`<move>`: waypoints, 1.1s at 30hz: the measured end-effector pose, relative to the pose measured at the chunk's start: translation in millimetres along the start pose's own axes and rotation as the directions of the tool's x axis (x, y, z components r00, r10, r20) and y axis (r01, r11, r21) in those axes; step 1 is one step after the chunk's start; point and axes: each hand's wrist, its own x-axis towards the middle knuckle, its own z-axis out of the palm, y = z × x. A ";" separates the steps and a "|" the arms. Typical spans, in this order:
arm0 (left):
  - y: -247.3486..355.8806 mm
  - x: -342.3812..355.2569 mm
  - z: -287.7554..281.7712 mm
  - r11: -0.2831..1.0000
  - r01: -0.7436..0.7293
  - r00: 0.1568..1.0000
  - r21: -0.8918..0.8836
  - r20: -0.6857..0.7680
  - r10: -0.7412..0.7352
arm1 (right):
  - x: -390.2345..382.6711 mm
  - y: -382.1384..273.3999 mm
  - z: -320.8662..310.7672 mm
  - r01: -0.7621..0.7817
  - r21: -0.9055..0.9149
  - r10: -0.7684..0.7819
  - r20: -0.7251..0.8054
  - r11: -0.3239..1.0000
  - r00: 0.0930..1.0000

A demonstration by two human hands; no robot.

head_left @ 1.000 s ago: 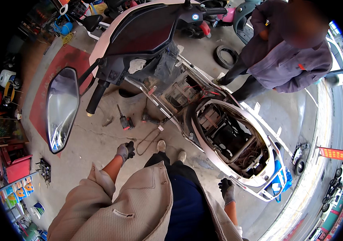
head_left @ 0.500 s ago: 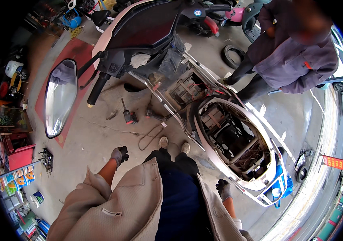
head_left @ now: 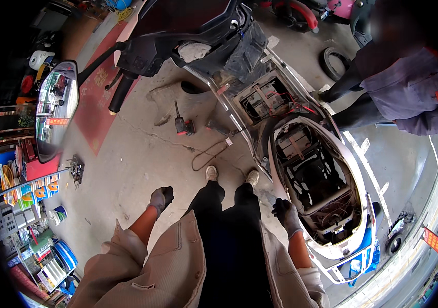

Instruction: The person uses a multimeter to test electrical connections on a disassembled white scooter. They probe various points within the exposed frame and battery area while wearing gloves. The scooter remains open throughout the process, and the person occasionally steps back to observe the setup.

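To the person's right stands the stripped scooter (head_left: 338,251), apparently between steps; working on it would call for reaching right. Its open seat well (head_left: 355,174) shows wires (head_left: 322,218) and a crossbar (head_left: 325,199). Right hand (head_left: 287,214), gloved, hangs just beside; left hand (head_left: 161,199) well apart. Both sets of fingers curl loosely, half open, nothing visible in them.
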 end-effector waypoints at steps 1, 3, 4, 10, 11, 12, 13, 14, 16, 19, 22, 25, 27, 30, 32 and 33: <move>-9.5 12.5 3.1 0.968 -0.007 0.999 0.250 -0.040 0.018 | 14.5 16.1 6.3 0.105 -0.318 -0.122 -0.034 0.942 0.992; -15.0 28.5 12.6 0.969 0.100 0.995 0.224 -0.046 -0.092 | 12.3 13.0 42.0 0.312 -0.446 -0.286 0.127 0.839 0.950; -16.6 35.1 22.4 0.965 0.153 0.988 0.212 -0.035 -0.149 | 19.8 36.6 45.3 0.389 -0.483 -0.347 0.179 0.784 0.921; -4.6 68.5 112.6 0.986 0.164 0.953 0.040 0.251 -0.169 | 46.0 48.3 134.1 0.331 -0.535 -0.172 0.326 0.777 0.930; -12.0 73.2 120.0 0.990 0.136 0.960 0.018 0.246 -0.137 | 56.4 58.0 146.9 0.342 -0.499 -0.157 0.375 0.796 0.914; -23.4 82.5 126.5 0.994 0.106 0.966 -0.004 0.239 -0.102 | 75.2 86.0 157.7 0.290 -0.488 -0.118 0.353 0.823 0.928; -36.5 96.7 131.1 0.996 0.069 0.954 -0.056 0.297 -0.049 | 94.0 114.2 167.6 0.235 -0.473 -0.079 0.325 0.849 0.942; -46.8 111.3 132.9 0.993 -0.042 0.969 0.112 0.245 0.013 | 105.4 126.0 177.9 0.271 -0.466 -0.105 0.351 0.842 0.930; -70.0 164.2 139.4 0.872 -0.217 0.972 0.439 0.180 0.151 | 135.4 166.9 196.1 0.246 -0.478 -0.080 0.342 0.843 0.936; -140.9 272.9 131.7 0.730 -0.135 0.984 0.670 0.006 0.177 | 175.2 203.5 230.4 0.107 -0.589 0.136 0.353 0.801 0.926; -205.9 376.1 108.2 0.498 0.001 0.962 0.867 -0.137 0.238 | 191.8 231.7 244.3 0.166 -0.479 0.050 0.406 0.862 0.913; -217.6 450.8 104.7 0.472 -0.034 0.921 0.881 -0.156 0.358 | 201.7 252.4 237.0 0.060 -0.591 0.230 0.402 0.805 0.886; -227.0 484.1 100.3 0.393 -0.083 0.903 0.916 -0.098 0.419 | 207.5 244.6 239.4 0.094 -0.606 0.216 0.418 0.790 0.882; -234.4 502.4 115.0 0.238 -0.068 0.893 0.969 -0.047 0.447 | 212.9 219.5 247.0 0.080 -0.537 0.173 0.405 0.840 0.898; -234.3 508.4 123.8 0.219 -0.034 0.885 0.975 -0.073 0.460 | 212.2 225.7 247.2 0.091 -0.576 0.163 0.373 0.812 0.913; -235.6 512.0 125.7 0.245 -0.019 0.883 0.969 -0.099 0.458 | 212.4 225.7 246.2 0.058 -0.577 0.195 0.366 0.814 0.910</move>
